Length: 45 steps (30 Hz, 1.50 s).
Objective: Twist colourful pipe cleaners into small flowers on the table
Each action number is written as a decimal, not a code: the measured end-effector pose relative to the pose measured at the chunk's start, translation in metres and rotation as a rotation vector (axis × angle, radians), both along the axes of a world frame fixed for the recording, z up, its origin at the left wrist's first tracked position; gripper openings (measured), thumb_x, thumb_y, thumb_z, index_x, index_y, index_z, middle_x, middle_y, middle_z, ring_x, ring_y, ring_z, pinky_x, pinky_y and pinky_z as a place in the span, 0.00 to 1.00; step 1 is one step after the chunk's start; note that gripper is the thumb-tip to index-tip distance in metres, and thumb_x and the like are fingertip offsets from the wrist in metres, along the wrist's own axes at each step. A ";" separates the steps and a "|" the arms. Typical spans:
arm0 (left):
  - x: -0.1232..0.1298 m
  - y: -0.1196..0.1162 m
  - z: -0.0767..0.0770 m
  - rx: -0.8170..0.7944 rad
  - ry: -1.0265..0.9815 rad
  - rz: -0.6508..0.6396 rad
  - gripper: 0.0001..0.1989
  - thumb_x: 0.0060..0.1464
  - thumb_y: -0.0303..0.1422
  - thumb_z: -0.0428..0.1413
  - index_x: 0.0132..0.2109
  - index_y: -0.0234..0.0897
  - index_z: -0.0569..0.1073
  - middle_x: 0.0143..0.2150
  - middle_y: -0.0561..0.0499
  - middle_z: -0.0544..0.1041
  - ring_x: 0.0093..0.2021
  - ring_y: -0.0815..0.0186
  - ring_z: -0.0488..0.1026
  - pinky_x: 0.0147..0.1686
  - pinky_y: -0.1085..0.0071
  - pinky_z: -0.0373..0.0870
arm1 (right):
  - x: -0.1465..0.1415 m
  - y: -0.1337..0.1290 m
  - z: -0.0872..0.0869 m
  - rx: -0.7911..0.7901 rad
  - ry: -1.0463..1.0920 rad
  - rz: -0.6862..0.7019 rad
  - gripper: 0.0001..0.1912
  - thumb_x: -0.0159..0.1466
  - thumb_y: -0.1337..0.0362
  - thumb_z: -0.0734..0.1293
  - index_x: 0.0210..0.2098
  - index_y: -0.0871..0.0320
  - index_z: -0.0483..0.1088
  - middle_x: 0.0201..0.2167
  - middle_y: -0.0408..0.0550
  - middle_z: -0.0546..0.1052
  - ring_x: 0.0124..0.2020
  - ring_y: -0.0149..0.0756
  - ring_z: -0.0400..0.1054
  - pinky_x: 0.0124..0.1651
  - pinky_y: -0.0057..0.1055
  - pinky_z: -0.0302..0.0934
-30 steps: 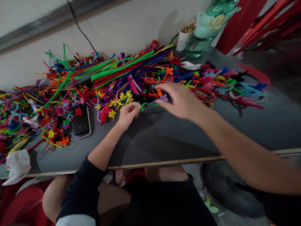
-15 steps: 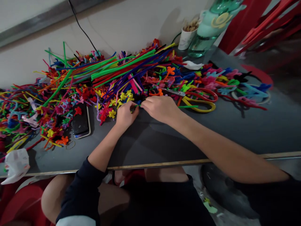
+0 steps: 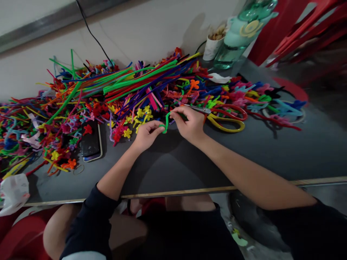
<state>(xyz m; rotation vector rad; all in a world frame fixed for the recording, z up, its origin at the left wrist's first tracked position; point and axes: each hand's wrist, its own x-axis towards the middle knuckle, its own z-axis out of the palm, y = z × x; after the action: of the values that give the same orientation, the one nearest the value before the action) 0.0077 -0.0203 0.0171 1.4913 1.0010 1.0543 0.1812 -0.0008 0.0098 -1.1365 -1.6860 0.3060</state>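
Note:
Between my hands is a bent green pipe cleaner (image 3: 166, 122). The fingers of my left hand (image 3: 148, 135) pinch its lower, curled end. At its upper end, the thumb and fingers of my right hand (image 3: 189, 124) are closed on it. Yellow pipe-cleaner flowers (image 3: 143, 113) lie just beyond my left hand. Scissors with red and yellow handles (image 3: 226, 126) rest to the right of my right hand, their blades partly behind it. A bundle of straight green pipe cleaners (image 3: 141, 76) lies on the pile behind my hands.
A black phone (image 3: 91, 141) with a red flower on it lies left on the dark table (image 3: 176, 169). Mixed pipe-cleaner pieces spread along the wall. A green bottle (image 3: 230, 50) and a white cup (image 3: 211, 48) stand at the back right; crumpled plastic (image 3: 13, 191) is at front left.
My hands have moved slightly apart, and the green pipe cleaner now shows bent upright between them. The straight green end that stuck out right of my right hand no longer shows there.

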 end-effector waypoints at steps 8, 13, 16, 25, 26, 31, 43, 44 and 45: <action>0.000 0.001 -0.009 0.095 0.054 0.207 0.02 0.50 0.30 0.62 0.32 0.37 0.77 0.28 0.53 0.77 0.28 0.71 0.70 0.31 0.75 0.66 | -0.012 -0.013 0.002 0.007 -0.072 0.176 0.12 0.67 0.58 0.61 0.36 0.54 0.75 0.35 0.49 0.81 0.37 0.38 0.76 0.42 0.35 0.68; -0.001 -0.002 -0.009 0.182 0.059 0.244 0.02 0.50 0.31 0.62 0.32 0.38 0.78 0.30 0.52 0.79 0.30 0.70 0.73 0.33 0.74 0.68 | -0.009 -0.009 -0.002 0.048 -0.119 0.216 0.12 0.68 0.61 0.60 0.38 0.55 0.75 0.37 0.50 0.81 0.39 0.39 0.76 0.43 0.36 0.69; 0.000 -0.004 -0.008 0.179 0.051 0.299 0.02 0.50 0.32 0.62 0.32 0.38 0.78 0.29 0.53 0.79 0.30 0.70 0.73 0.33 0.74 0.69 | -0.008 -0.008 -0.003 0.052 -0.141 0.240 0.13 0.68 0.61 0.59 0.40 0.55 0.75 0.37 0.50 0.81 0.39 0.38 0.76 0.43 0.36 0.69; 0.004 -0.008 -0.003 0.061 -0.091 0.394 0.08 0.46 0.33 0.66 0.34 0.35 0.78 0.30 0.52 0.80 0.30 0.72 0.75 0.35 0.74 0.72 | -0.011 -0.015 -0.002 0.095 -0.141 0.259 0.14 0.68 0.62 0.58 0.41 0.58 0.75 0.36 0.52 0.81 0.35 0.35 0.75 0.38 0.31 0.68; 0.004 -0.008 -0.003 0.043 -0.104 0.391 0.09 0.45 0.33 0.66 0.34 0.35 0.78 0.30 0.52 0.80 0.30 0.72 0.75 0.35 0.75 0.72 | -0.011 -0.015 -0.002 0.091 -0.138 0.254 0.14 0.68 0.61 0.58 0.41 0.58 0.75 0.36 0.52 0.81 0.35 0.36 0.75 0.38 0.31 0.68; 0.006 -0.007 -0.008 -0.012 -0.122 0.386 0.10 0.45 0.35 0.66 0.35 0.35 0.78 0.28 0.53 0.78 0.26 0.73 0.72 0.29 0.77 0.69 | -0.011 -0.015 0.001 0.020 -0.085 0.263 0.14 0.66 0.57 0.61 0.37 0.57 0.76 0.33 0.51 0.80 0.31 0.35 0.73 0.35 0.32 0.66; -0.033 0.006 0.000 0.599 0.470 0.054 0.08 0.58 0.34 0.57 0.42 0.44 0.80 0.40 0.47 0.81 0.44 0.63 0.77 0.48 0.64 0.71 | 0.005 0.009 0.007 -0.610 0.076 0.796 0.18 0.59 0.50 0.67 0.27 0.60 0.72 0.23 0.43 0.72 0.26 0.29 0.64 0.31 0.28 0.57; -0.035 0.006 0.000 0.634 0.511 -0.003 0.09 0.59 0.34 0.56 0.43 0.45 0.80 0.41 0.47 0.81 0.44 0.63 0.77 0.48 0.64 0.71 | 0.007 0.011 0.007 -0.657 0.073 0.846 0.18 0.58 0.50 0.67 0.27 0.60 0.71 0.22 0.42 0.71 0.25 0.28 0.62 0.30 0.28 0.56; -0.037 0.005 0.000 0.657 0.544 -0.045 0.09 0.59 0.33 0.55 0.44 0.45 0.80 0.41 0.47 0.81 0.44 0.63 0.77 0.47 0.64 0.72 | 0.009 0.014 0.006 -0.704 0.067 0.880 0.18 0.59 0.50 0.67 0.27 0.60 0.70 0.21 0.40 0.69 0.23 0.26 0.59 0.29 0.27 0.54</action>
<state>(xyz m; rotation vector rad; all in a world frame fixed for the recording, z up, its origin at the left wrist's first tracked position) -0.0293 -0.0153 0.0169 2.4180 1.0221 1.0147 0.1901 0.0127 0.0160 -0.7510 -1.9949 1.5594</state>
